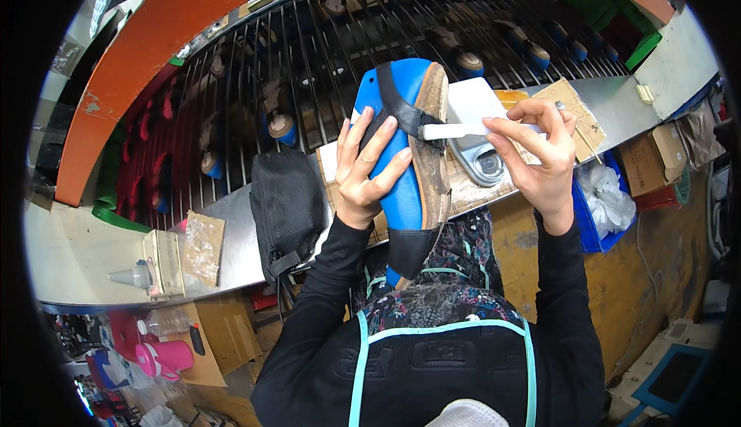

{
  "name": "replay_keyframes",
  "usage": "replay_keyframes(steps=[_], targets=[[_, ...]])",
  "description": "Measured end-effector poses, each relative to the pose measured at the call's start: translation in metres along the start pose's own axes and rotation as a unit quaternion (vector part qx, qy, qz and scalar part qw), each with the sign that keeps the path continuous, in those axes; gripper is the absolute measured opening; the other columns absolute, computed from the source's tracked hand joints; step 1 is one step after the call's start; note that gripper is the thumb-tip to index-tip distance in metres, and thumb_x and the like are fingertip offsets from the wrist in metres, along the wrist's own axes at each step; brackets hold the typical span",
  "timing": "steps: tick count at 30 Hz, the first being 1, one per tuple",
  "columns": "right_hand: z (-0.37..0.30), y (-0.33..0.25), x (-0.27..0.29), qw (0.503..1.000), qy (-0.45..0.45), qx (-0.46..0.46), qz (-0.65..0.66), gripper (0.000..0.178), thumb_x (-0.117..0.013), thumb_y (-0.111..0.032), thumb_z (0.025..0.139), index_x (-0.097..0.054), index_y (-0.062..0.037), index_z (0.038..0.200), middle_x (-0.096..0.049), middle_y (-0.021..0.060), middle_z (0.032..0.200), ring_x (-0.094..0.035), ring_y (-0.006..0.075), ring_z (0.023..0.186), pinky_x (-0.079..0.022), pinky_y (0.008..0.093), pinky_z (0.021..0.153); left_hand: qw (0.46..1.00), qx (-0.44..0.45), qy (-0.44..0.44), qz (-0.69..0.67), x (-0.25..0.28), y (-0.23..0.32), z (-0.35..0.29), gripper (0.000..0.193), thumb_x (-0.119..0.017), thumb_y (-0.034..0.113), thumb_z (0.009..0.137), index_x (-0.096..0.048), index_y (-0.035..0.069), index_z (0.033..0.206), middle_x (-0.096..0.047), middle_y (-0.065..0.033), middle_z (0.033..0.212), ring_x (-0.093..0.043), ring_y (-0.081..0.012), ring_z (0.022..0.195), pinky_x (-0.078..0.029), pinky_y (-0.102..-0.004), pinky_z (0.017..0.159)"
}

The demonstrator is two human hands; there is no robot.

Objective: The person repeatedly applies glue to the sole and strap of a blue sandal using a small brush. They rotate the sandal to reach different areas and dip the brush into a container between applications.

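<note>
A sandal with black straps and a brown sole (434,172) is fitted on a blue shoe last (411,81), tilted on its side in front of me. My left hand (363,166) grips it, fingers spread over the blue last and a black strap. My right hand (540,145) pinches a slim white tool (455,130), maybe a brush, between thumb and fingers. The tool's far end lies against the strap at the sole's edge. Just behind it stands a white and grey container (482,163) with a round opening, partly covered.
A rack of dark metal bars (309,64) beyond the bench carries several sandals on lasts. Left of the sandal lies a black pouch (287,207). A cardboard piece (202,245) is on the left bench. At right stands a blue bin (590,230) holding white plastic.
</note>
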State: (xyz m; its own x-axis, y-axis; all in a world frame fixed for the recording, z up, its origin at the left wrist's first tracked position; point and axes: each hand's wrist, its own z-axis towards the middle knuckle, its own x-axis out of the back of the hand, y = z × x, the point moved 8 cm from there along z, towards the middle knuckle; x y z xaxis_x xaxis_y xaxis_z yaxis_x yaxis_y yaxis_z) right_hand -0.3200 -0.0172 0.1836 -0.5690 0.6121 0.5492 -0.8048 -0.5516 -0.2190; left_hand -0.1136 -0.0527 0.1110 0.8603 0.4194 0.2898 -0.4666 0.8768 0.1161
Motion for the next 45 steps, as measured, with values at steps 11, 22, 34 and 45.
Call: replay_keyframes(steps=[11, 22, 34, 45], targets=[[-0.009, 0.019, -0.018, 0.983, -0.131, -0.063, 0.112, 0.019, -0.077, -0.012, 0.075, -0.075, -0.0083, 0.093, -0.058, 0.0032, 0.083, -0.055, 0.0133, 0.072, -0.036, 0.0289, 0.071, 1.000, 0.001, 0.001, 0.005, 0.001, -0.001, 0.002, 0.040, -0.073, 0.019, 0.075, -0.063, 0.027, 0.112, -0.063, -0.0099, 0.125, -0.055, -0.0389, 0.120, -0.035, -0.0568, 0.103], [-0.041, 0.025, -0.031, 0.953, -0.100, -0.144, 0.248, 0.019, -0.076, -0.006, 0.075, -0.075, -0.0070, 0.094, -0.057, 0.0041, 0.085, -0.056, 0.0129, 0.071, -0.044, 0.0258, 0.063, 0.999, 0.028, 0.016, 0.015, -0.002, -0.010, -0.004, 0.041, -0.072, 0.016, 0.075, -0.063, 0.025, 0.114, -0.059, -0.0122, 0.130, -0.050, -0.0391, 0.125, -0.032, -0.0573, 0.105], [-0.052, 0.017, -0.029, 0.969, -0.051, -0.150, 0.191, 0.020, -0.078, -0.011, 0.073, -0.075, -0.0105, 0.093, -0.060, 0.0014, 0.084, -0.055, 0.0114, 0.066, -0.034, 0.0279, 0.072, 0.997, 0.052, 0.030, 0.043, -0.002, -0.018, -0.007, 0.034, -0.070, 0.019, 0.079, -0.063, 0.024, 0.112, -0.057, -0.0116, 0.133, -0.048, -0.0394, 0.127, -0.030, -0.0575, 0.108], [-0.028, 0.004, -0.023, 0.994, -0.046, -0.059, 0.076, 0.021, -0.078, -0.014, 0.071, -0.076, -0.0154, 0.093, -0.061, -0.0011, 0.086, -0.052, 0.0108, 0.069, -0.028, 0.0310, 0.073, 0.997, 0.032, 0.038, 0.052, 0.001, -0.015, -0.009, 0.040, -0.072, 0.018, 0.078, -0.059, 0.028, 0.115, -0.058, -0.0098, 0.132, -0.050, -0.0381, 0.126, -0.027, -0.0571, 0.109]])
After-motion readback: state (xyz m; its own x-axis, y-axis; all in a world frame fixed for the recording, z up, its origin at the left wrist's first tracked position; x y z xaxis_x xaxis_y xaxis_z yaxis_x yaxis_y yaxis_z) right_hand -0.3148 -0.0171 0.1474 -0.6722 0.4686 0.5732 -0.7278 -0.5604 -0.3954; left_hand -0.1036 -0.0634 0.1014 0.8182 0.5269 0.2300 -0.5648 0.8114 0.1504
